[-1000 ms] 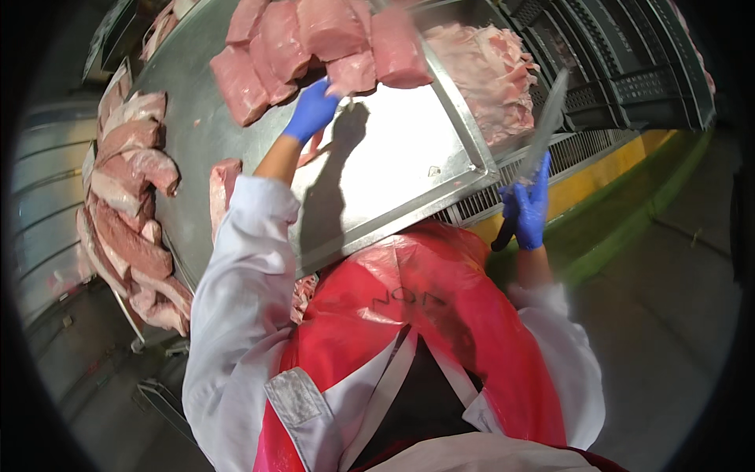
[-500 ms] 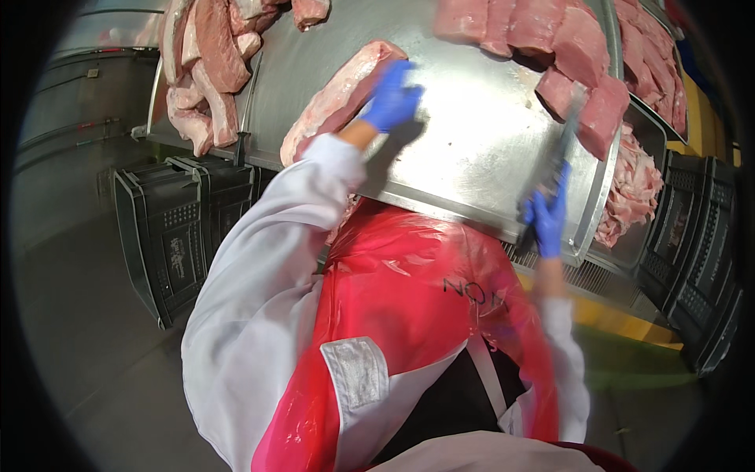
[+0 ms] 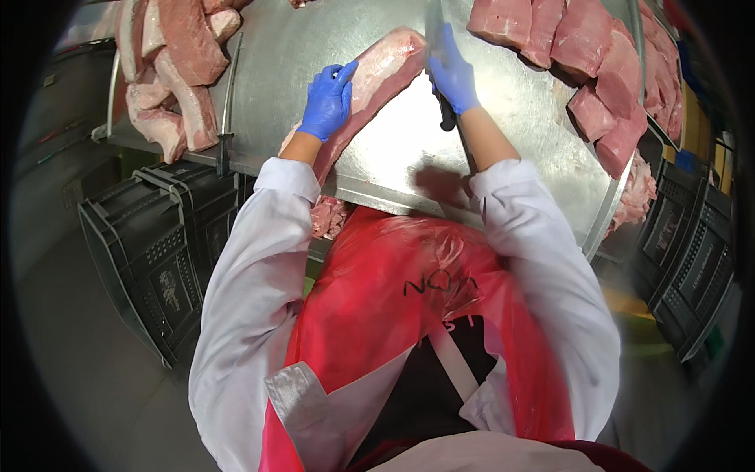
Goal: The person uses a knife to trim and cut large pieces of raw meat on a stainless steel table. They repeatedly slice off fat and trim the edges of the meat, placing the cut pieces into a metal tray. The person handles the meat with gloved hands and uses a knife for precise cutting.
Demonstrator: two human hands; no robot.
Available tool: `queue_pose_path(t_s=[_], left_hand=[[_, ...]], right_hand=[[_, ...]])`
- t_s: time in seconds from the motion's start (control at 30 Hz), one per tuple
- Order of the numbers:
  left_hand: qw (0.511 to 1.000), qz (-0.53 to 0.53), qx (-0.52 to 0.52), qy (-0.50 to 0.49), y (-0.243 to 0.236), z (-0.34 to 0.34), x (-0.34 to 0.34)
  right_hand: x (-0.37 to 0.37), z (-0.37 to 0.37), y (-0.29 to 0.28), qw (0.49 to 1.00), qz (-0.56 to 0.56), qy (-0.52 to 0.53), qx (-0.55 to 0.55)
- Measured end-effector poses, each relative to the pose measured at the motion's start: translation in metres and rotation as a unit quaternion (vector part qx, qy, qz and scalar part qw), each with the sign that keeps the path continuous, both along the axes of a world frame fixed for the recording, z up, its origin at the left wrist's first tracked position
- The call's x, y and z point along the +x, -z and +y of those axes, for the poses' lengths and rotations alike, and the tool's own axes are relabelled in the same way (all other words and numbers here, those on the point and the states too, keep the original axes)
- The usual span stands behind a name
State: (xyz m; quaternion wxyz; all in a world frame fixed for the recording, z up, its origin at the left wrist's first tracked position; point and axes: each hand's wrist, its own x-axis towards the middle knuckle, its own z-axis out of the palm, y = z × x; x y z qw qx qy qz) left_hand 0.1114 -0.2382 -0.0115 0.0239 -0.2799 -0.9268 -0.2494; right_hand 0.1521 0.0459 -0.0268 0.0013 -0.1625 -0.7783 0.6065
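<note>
My left hand (image 3: pixel 325 104) in a blue glove grips the left side of a long pork loin (image 3: pixel 370 82) lying diagonally on the steel tray (image 3: pixel 271 71), fingers curled on it. My right hand (image 3: pixel 454 75), also gloved, is closed on a black-handled knife (image 3: pixel 445 114), its blade by the loin's far end. To the right lies a group of cut pork blocks (image 3: pixel 580 39). Long uncut meat pieces (image 3: pixel 177 102) are piled at the left, beside a rod with a black handle (image 3: pixel 224 157).
Dark plastic crates (image 3: pixel 141 252) stand below left, others (image 3: pixel 680 248) at right. Pale trimmings (image 3: pixel 629 200) and more meat (image 3: pixel 664 86) lie beyond the right edge; scraps (image 3: pixel 329 216) show under the front edge. My red apron (image 3: pixel 377 299) is against the table.
The view has turned since a second ago. My left hand has moved from the cut blocks to the long loin. My right hand has brought the knife in over the tray.
</note>
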Motion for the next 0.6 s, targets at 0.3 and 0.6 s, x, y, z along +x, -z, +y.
queue_pose_path(t_s=[0.3,0.6], left_hand=[[0.998,-0.057,-0.004,0.030,-0.002,0.008,-0.015],[0.996,-0.066,-0.014,0.054,-0.002,0.006,-0.017]], right_hand=[[0.014,-0.022,-0.017,0.999,-0.021,0.009,-0.029],[0.032,-0.031,-0.044,0.990,-0.115,-0.014,-0.078]])
